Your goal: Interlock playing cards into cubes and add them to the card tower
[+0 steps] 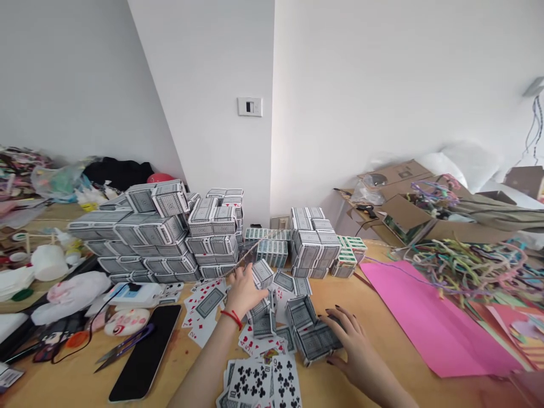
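My left hand [244, 292] reaches over a heap of playing cards, its fingers and thumb apart. Beside its fingertips sits a small box folded from cards [262, 273], and a clear plastic edge shows just behind. Below the hand is another folded-card piece [262, 320]. My right hand [348, 343] holds the right end of an open-topped block of folded, grey-backed cards [314, 340], fingers along its top and thumb at the front. Loose face-up cards [250, 381] lie between my forearms, with a nine of clubs [286, 377] on the right.
Tall stacks of card blocks [148, 232] stand at the back left, with another stack [314, 243] right of centre. A phone [147, 351] and scissors [123, 348] lie on the left. Pink paper [437, 323] and tangled pipe cleaners [467, 272] cover the right.
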### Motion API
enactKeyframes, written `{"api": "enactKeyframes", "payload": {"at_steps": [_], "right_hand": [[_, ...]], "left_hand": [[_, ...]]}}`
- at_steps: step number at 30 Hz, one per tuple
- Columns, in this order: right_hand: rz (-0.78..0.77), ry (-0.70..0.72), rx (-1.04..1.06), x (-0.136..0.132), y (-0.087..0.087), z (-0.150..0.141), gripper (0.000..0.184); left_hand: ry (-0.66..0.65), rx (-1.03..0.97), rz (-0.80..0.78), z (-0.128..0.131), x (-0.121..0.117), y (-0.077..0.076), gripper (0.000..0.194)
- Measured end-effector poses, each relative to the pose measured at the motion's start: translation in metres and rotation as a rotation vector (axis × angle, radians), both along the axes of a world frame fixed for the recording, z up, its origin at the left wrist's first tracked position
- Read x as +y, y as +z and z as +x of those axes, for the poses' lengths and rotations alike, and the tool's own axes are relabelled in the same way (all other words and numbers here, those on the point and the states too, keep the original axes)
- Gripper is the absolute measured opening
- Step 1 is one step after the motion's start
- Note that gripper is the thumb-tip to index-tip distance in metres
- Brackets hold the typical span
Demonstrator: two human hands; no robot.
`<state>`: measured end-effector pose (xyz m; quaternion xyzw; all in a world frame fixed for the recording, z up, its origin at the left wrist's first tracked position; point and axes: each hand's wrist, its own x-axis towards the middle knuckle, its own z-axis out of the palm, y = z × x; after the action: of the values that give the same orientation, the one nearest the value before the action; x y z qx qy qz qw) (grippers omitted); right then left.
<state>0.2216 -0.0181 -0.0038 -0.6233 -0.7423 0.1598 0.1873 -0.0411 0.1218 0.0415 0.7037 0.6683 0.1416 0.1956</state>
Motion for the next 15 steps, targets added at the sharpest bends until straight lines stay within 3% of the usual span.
{"api": "enactKeyframes", "payload": {"at_steps": [8, 11, 15], "right_hand": [[-0.044, -0.012, 0.244, 0.003, 0.019, -0.008, 0.082], [-0.009, -0.058, 0.383, 0.009, 0.027, -0.011, 0.084], [0.009, -0.051, 0.794, 0.022, 0.046, -0.026, 0.061]], "left_hand": [[0.010, -0.014, 0.070, 0.000, 0.007, 0.005, 0.059], [-0.018, -0.147, 0.159, -0.002, -0.006, 0.024, 0.056], [-0.088, -0.528, 0.262, 0.003, -0.028, 0.059, 0.054]]}}
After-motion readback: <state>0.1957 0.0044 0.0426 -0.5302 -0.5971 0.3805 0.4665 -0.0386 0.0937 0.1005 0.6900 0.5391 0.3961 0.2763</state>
